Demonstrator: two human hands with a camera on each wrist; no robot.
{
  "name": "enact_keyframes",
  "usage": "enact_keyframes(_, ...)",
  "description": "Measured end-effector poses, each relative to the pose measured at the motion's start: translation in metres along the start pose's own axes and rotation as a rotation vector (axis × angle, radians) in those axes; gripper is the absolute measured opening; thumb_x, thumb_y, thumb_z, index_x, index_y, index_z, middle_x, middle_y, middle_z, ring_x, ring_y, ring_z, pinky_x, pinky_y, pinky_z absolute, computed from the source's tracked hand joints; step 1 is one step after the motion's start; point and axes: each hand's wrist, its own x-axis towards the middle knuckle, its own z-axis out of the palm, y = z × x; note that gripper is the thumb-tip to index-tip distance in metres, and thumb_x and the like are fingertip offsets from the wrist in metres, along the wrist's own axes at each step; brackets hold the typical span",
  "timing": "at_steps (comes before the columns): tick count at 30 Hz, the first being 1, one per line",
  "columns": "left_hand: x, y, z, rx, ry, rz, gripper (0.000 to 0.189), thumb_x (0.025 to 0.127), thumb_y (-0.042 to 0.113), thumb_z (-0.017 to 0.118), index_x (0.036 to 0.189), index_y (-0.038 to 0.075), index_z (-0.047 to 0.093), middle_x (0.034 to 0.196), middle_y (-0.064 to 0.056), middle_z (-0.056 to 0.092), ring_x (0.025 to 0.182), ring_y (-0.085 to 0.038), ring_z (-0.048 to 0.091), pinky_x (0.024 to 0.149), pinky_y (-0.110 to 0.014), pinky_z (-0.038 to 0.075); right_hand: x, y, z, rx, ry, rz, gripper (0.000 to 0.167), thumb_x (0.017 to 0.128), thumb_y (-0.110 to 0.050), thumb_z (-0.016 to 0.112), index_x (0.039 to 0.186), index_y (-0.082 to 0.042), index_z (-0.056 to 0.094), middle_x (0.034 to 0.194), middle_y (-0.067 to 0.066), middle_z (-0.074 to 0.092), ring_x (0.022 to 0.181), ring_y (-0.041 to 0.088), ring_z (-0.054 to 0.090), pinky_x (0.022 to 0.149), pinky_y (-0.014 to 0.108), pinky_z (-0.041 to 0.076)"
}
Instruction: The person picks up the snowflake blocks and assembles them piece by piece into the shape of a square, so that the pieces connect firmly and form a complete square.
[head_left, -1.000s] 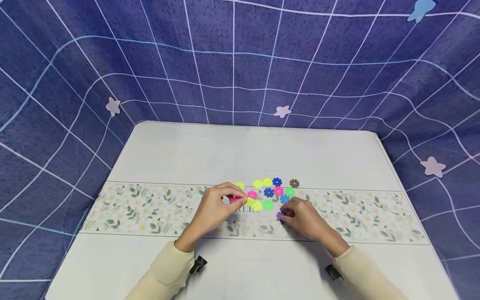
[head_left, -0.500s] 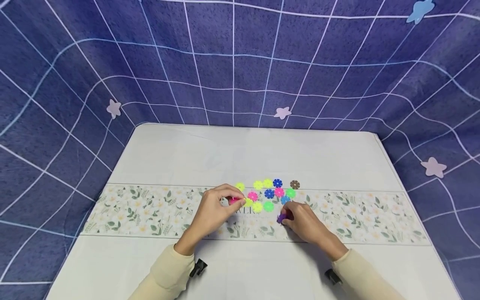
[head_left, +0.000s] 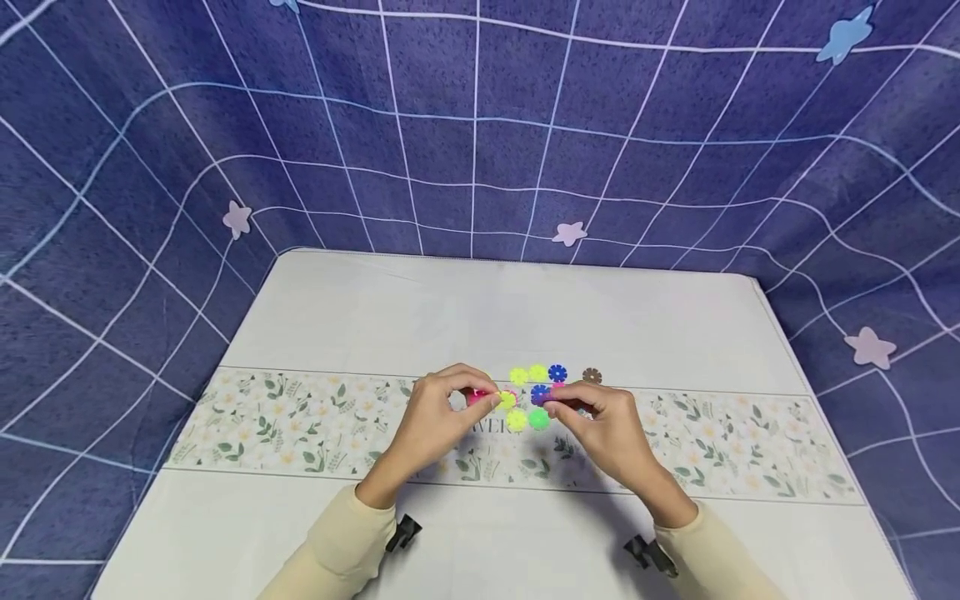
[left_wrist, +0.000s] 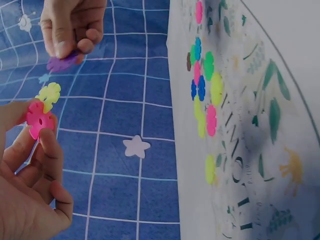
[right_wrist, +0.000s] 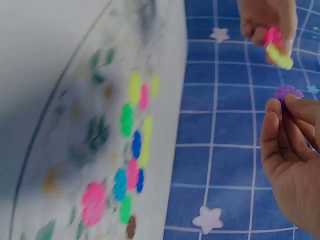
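Note:
My left hand (head_left: 438, 412) pinches a pink snowflake building disc (left_wrist: 40, 120) between thumb and fingers. A yellow disc (left_wrist: 49, 95) is joined to its edge and sticks out beyond the fingertips. Across from it, my right hand (head_left: 611, 433) pinches a purple snowflake disc (right_wrist: 288, 93), partly covered by the fingers. Both hands are raised above the table, and the purple disc is a small gap apart from the yellow one. Below them lie loose discs, among them a green one (head_left: 539, 418), a yellow one (head_left: 517, 420) and a brown one (head_left: 592, 376).
Under the hands runs a floral printed band (head_left: 300, 425) across the white table cover (head_left: 360, 308). A separate pink disc (right_wrist: 93, 204) lies on that band. Behind the table hangs a blue gridded curtain (head_left: 420, 183) with star shapes.
My right hand has lifted the purple disc off the table and carried it up and leftward, closer to the left hand. The left hand has barely moved and still holds the joined pair.

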Motion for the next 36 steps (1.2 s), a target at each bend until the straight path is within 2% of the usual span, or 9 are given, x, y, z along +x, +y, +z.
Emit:
enact_keyframes(3, 0.001, 0.002, 0.001, -0.010, 0.012, 0.016, 0.003, 0.089, 0.020, 0.083, 0.091, 0.020, 0.081, 0.099, 0.009, 0.077, 0.081, -0.006, 0.064, 0.071, -0.025, 0.050, 0.001, -0.007, 0.003, 0.078, -0.010, 0.078, 0.009, 0.089, -0.006, 0.079, 0.097, -0.009, 0.082, 0.093, 0.008, 0.080, 0.078, 0.005, 0.071, 0.071, 0.020, 0.058)
enact_keyframes(6, 0.001, 0.002, 0.000, -0.033, 0.009, 0.019, 0.003, 0.091, 0.021, 0.081, 0.093, 0.020, 0.081, 0.097, 0.008, 0.076, 0.079, -0.007, 0.063, 0.070, -0.025, 0.050, 0.002, -0.007, 0.009, 0.099, 0.022, 0.053, 0.009, 0.088, -0.004, 0.080, 0.096, -0.008, 0.082, 0.093, 0.008, 0.080, 0.080, 0.007, 0.073, 0.071, 0.021, 0.058)
enact_keyframes(12, 0.000, 0.005, 0.000, -0.061, -0.014, -0.014, 0.007, 0.095, 0.026, 0.077, 0.093, 0.020, 0.079, 0.094, 0.009, 0.076, 0.079, -0.007, 0.064, 0.071, -0.028, 0.051, 0.003, -0.004, 0.016, 0.067, 0.119, -0.139, 0.016, 0.084, 0.005, 0.081, 0.095, -0.007, 0.082, 0.093, 0.009, 0.080, 0.089, 0.016, 0.076, 0.080, 0.016, 0.058)
enact_keyframes(17, 0.000, 0.007, -0.001, -0.082, -0.038, -0.024, 0.006, 0.095, 0.023, 0.076, 0.090, 0.020, 0.078, 0.092, 0.008, 0.076, 0.078, -0.009, 0.064, 0.072, -0.029, 0.051, 0.005, -0.004, 0.018, 0.052, 0.136, -0.282, 0.022, 0.079, 0.013, 0.081, 0.094, -0.003, 0.081, 0.092, 0.014, 0.079, 0.087, 0.024, 0.077, 0.086, 0.018, 0.058)
enact_keyframes(21, 0.001, 0.009, -0.002, -0.084, -0.054, -0.018, 0.005, 0.093, 0.019, 0.077, 0.088, 0.021, 0.079, 0.089, 0.008, 0.076, 0.077, -0.009, 0.064, 0.072, -0.031, 0.053, 0.008, -0.003, 0.018, 0.007, 0.137, -0.432, 0.025, 0.076, 0.016, 0.080, 0.095, -0.001, 0.080, 0.092, 0.015, 0.079, 0.084, 0.027, 0.076, 0.087, 0.018, 0.058)
enact_keyframes(25, 0.000, 0.009, -0.004, -0.090, -0.073, -0.009, 0.007, 0.091, 0.015, 0.078, 0.087, 0.021, 0.079, 0.088, 0.007, 0.076, 0.077, -0.009, 0.064, 0.074, -0.031, 0.054, 0.012, -0.001, 0.016, -0.061, 0.143, -0.613, 0.008, 0.089, 0.003, 0.075, 0.096, 0.002, 0.079, 0.093, 0.015, 0.079, 0.083, 0.028, 0.075, 0.087, 0.023, 0.059)
enact_keyframes(28, 0.000, 0.010, -0.005, -0.095, -0.094, -0.002, 0.010, 0.091, 0.014, 0.078, 0.086, 0.022, 0.078, 0.087, 0.008, 0.075, 0.077, -0.008, 0.064, 0.075, -0.027, 0.053, 0.014, 0.000, 0.014, -0.097, 0.139, -0.715, 0.015, 0.099, -0.007, 0.068, 0.096, 0.003, 0.079, 0.093, 0.014, 0.079, 0.082, 0.028, 0.075, 0.086, 0.028, 0.060)
enact_keyframes(36, -0.001, 0.012, -0.007, -0.129, -0.142, 0.034, 0.010, 0.092, 0.012, 0.077, 0.087, 0.021, 0.078, 0.088, 0.008, 0.074, 0.076, -0.007, 0.063, 0.072, -0.026, 0.053, 0.017, -0.002, 0.011, -0.087, 0.096, -0.842, 0.016, 0.100, -0.002, 0.064, 0.096, 0.005, 0.078, 0.092, 0.014, 0.078, 0.080, 0.026, 0.074, 0.082, 0.026, 0.060)
